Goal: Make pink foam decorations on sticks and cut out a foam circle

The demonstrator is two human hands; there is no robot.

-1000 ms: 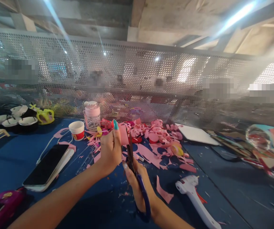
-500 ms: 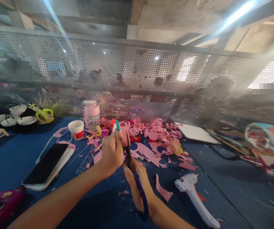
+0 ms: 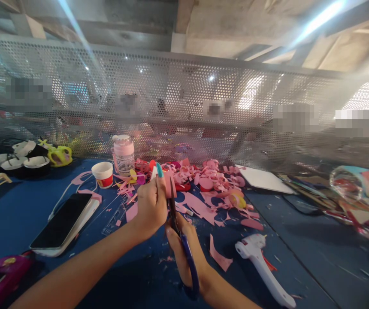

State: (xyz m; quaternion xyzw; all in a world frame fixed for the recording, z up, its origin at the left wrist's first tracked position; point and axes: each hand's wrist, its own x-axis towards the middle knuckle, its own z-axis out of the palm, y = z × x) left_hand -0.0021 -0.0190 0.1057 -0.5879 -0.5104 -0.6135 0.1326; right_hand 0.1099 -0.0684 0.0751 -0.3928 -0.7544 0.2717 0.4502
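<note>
My left hand (image 3: 150, 206) is closed on a small pink paper piece (image 3: 170, 185), held upright above the blue table (image 3: 17, 214). My right hand (image 3: 184, 249) grips blue-handled scissors (image 3: 187, 262), fingers through the loops. The dark blades point up and forward into the pink piece, right beside my left thumb. Just beyond both hands lies a heap of pink paper scraps (image 3: 210, 189).
A phone (image 3: 62, 223) lies at the left, with a white cup (image 3: 103, 175) and a pink-lidded jar (image 3: 124, 154) behind it. A white glue gun (image 3: 263, 268) lies at the right, near a white sheet (image 3: 263, 180). A perforated metal screen (image 3: 184, 103) runs along the back.
The scissor blades have closed further into the pink piece. Both hands stay in nearly the same place, shifted slightly nearer together.
</note>
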